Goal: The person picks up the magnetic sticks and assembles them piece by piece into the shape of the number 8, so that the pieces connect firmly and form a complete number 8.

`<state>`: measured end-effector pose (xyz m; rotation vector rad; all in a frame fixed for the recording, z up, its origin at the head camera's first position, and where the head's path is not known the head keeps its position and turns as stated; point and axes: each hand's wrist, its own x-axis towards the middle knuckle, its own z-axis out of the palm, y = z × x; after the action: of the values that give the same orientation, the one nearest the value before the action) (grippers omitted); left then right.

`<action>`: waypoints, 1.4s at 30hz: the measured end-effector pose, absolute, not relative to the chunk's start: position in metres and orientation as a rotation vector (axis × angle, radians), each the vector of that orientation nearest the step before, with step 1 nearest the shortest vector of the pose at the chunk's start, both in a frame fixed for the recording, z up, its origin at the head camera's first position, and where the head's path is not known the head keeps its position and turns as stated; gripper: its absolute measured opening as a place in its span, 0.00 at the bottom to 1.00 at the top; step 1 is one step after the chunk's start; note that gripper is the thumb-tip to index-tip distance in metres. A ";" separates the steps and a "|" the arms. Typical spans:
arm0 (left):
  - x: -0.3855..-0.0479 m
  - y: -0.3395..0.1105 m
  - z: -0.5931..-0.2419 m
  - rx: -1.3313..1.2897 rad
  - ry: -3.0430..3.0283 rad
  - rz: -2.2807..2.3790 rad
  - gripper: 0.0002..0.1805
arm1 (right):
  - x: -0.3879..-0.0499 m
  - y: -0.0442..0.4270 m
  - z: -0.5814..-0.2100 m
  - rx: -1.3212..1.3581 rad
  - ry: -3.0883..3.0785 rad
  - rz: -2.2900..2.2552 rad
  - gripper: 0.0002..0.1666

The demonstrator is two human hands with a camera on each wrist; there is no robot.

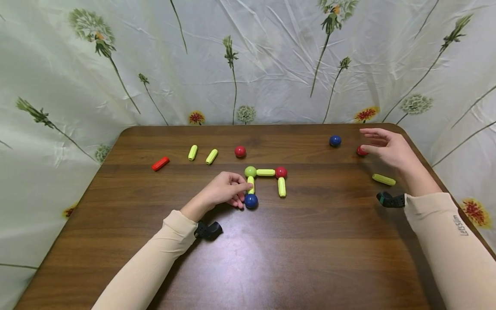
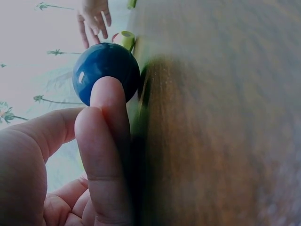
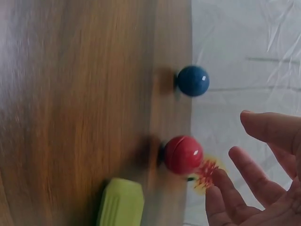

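Note:
My left hand [image 1: 226, 189] pinches a yellow-green stick [image 1: 251, 182] by its side, and in the left wrist view its fingertips touch a blue ball [image 2: 106, 70]. That stick joins the blue ball to a green ball [image 1: 250, 171]. From the green ball another yellow-green stick [image 1: 265, 172] runs to a red ball [image 1: 280, 172], where a third stick [image 1: 282, 187] points toward me. At the far right, my right hand [image 1: 391, 148] hovers with fingers spread and loosely bent. It holds nothing and is nearest to a loose red ball [image 3: 183, 155].
A second blue ball [image 1: 335, 141] lies left of the right hand, and a loose yellow-green stick [image 1: 384, 179] below it. Toward the back left are a red stick [image 1: 160, 163], two yellow-green sticks [image 1: 193, 153] and a red ball [image 1: 240, 151]. A flowered curtain [image 1: 271, 64] hangs behind the wooden table [image 1: 310, 258].

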<state>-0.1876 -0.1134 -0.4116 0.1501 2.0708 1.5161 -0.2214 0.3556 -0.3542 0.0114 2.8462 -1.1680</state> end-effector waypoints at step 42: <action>-0.188 -0.113 -0.411 0.155 2.061 1.519 0.12 | -0.239 0.398 -0.379 0.039 2.655 -1.197 0.25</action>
<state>-0.1878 -0.1132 -0.4110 0.1549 2.0611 1.5187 -0.2389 0.3984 -0.3795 0.0391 2.6549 -1.1972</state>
